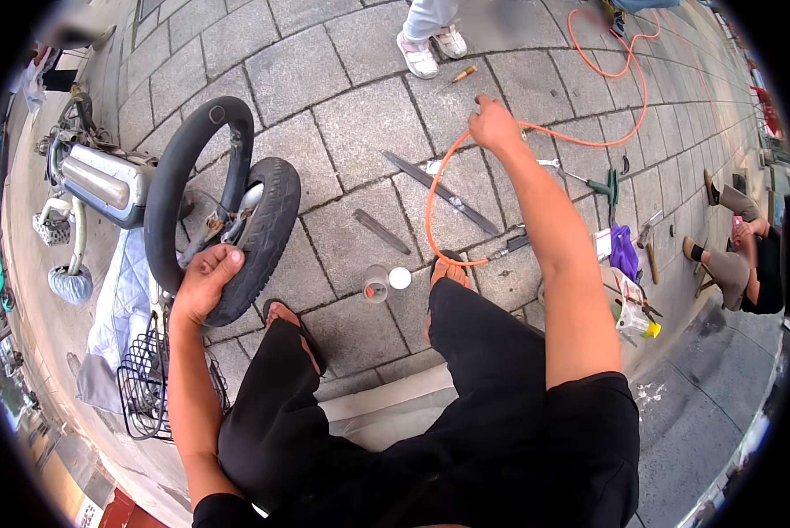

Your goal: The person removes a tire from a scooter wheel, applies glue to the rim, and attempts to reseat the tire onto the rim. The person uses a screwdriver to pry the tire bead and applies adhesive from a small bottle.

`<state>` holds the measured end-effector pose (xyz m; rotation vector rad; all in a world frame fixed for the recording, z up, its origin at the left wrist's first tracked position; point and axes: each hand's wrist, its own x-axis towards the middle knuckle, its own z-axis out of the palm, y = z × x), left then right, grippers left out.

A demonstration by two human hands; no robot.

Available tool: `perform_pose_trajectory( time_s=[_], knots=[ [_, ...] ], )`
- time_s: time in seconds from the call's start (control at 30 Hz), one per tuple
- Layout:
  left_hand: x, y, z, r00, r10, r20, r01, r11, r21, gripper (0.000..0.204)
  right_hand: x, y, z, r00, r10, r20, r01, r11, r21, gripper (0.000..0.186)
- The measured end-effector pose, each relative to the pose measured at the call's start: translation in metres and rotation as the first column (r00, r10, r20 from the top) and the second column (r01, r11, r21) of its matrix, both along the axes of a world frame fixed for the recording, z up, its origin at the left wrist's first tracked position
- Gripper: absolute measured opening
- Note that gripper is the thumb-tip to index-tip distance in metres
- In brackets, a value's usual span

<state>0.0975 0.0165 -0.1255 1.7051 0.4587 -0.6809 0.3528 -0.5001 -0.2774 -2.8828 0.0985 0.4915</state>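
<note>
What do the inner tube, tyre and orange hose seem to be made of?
Inner tube: probably matte black rubber, judging by its smooth, rounded surface. Tyre: likely dull black rubber, with moulded tread. Orange hose: smooth, flexible plastic or rubber, lying in loose curves; I can't tell which.

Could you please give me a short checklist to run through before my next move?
1. Left hand steadying the tyre: ok, it grips the lower edge.
2. Inner tube fully free of the tyre: cannot tell; its upper loop stands out, but the lower part is hidden.
3. Right hand empty: cannot tell; the palm is hidden.
4. Orange hose clear of the right hand: not ok, it passes behind the wrist in this view.
5. Bystander's shoes well away from the wooden-handled tool: not ok, they are close by.
6. Jar clear of both feet: ok, paving shows between.
</note>
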Motion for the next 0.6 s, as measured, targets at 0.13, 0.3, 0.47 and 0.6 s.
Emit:
perform_pose_trajectory(
  time_s=[0.13,0.3,0.47,0.6],
  knots=[
    [0.000,0.004,0.005,0.999,-0.029,0.029,0.030,0.999,-0.017,0.033,0.032,-0.004,-0.053,0.991,0.059,0.122,-0.047,0.994,-0.102,0.052],
    [0.005,0.012,0.009,0.996,-0.023,-0.086,0.015,0.996,-0.093,0.050,0.077,0.012,-0.105,0.928,0.312,0.202,-0.241,0.919,-0.311,0.053],
    [0.022,0.011,0.019,0.968,-0.016,-0.249,-0.033,0.981,-0.190,0.065,0.108,0.009,-0.110,0.949,0.314,-0.019,-0.279,0.814,-0.510,0.037],
    [0.034,0.008,0.018,0.955,-0.081,-0.286,0.003,0.965,-0.263,0.062,0.077,-0.007,-0.093,0.891,0.454,0.011,-0.372,0.744,-0.555,0.030]
  ],
)
